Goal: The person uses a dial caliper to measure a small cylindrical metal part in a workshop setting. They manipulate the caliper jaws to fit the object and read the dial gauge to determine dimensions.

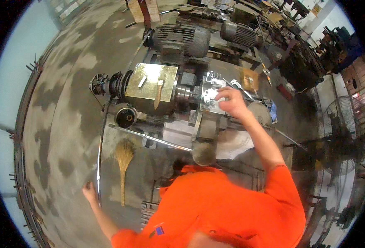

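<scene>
My right hand reaches over a bright metal block with holes, mounted on the carriage of a lathe-like machine. Its bent fingers lie apart at the block's right side; whether a small part is under them is hidden. Left of the block is the round chuck. My left hand hangs low at the left, beside a long metal rod; its fingers are too small and blurred to read. On the machine's yellowish cover plate rest a wooden-handled brush and a small pale piece.
A straw broom lies left of the machine. Callipers rest near a wooden board, with a blue cloth farther right. Large motors stand behind. A slanting bar crosses the near side, and a caged fan is at right.
</scene>
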The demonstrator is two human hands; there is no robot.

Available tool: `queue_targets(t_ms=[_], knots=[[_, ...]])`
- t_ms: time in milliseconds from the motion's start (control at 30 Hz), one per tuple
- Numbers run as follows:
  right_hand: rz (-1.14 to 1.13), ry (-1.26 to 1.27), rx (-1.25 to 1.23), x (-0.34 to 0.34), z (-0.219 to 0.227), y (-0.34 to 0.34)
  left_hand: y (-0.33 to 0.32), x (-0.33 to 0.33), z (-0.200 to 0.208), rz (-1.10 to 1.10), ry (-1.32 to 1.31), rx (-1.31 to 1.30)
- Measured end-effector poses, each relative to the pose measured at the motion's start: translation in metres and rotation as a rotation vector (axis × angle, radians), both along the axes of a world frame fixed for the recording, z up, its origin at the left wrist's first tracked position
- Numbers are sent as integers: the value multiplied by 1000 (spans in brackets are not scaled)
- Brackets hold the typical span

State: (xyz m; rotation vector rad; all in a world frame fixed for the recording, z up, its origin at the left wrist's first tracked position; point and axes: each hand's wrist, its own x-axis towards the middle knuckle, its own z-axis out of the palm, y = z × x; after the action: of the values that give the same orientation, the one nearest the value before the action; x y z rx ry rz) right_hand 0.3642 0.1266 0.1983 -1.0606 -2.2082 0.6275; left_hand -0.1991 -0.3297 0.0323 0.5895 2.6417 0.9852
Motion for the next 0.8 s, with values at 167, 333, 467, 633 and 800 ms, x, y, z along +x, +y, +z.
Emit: queue_targets(t_ms=[167, 333, 467, 633, 800], knots=[[152, -120, 111, -60, -30, 26, -43, -20, -3, 36, 49, -22], [241, -357, -80, -81, -58, 44, -25, 39, 20, 45, -198, 246], [228, -333, -90, -90, -66, 50, -65, 29, -20, 63, -162, 271], [192, -387, -88, -84, -67, 50, -56, 28, -44, 102, -169, 252], [223, -345, 67, -82, -65, 43, -61, 24, -54, 123, -73, 240]])
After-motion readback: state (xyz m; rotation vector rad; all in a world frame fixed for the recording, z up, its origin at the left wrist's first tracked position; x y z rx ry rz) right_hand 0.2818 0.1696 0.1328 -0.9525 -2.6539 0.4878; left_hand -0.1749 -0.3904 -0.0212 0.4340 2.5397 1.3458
